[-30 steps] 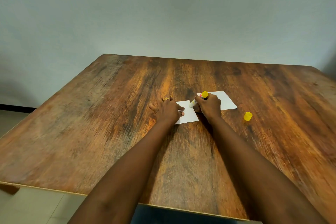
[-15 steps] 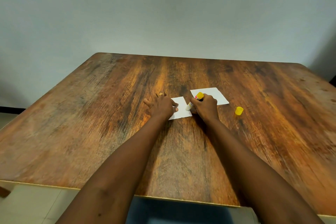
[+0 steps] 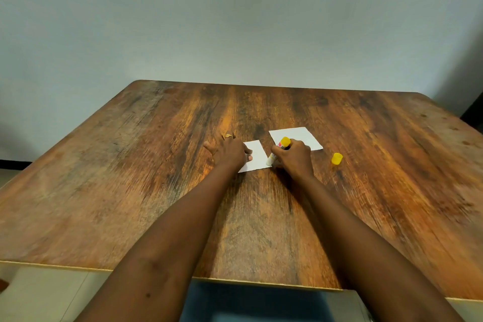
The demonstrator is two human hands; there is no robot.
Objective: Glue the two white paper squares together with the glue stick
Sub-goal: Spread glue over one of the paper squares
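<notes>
Wooden table, pale wall — left hand flat on paper square; right hand clamps glue stick.

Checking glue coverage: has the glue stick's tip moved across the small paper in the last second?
Yes. The glue stick slid down the small paper along its right edge, toward the person.

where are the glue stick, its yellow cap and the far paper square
glue stick (image 3: 278, 150), head view, middle of tube
yellow cap (image 3: 337, 158), head view, its side
far paper square (image 3: 300, 135), head view, bare far part

Plain room: wooden table against bare wall.
</notes>
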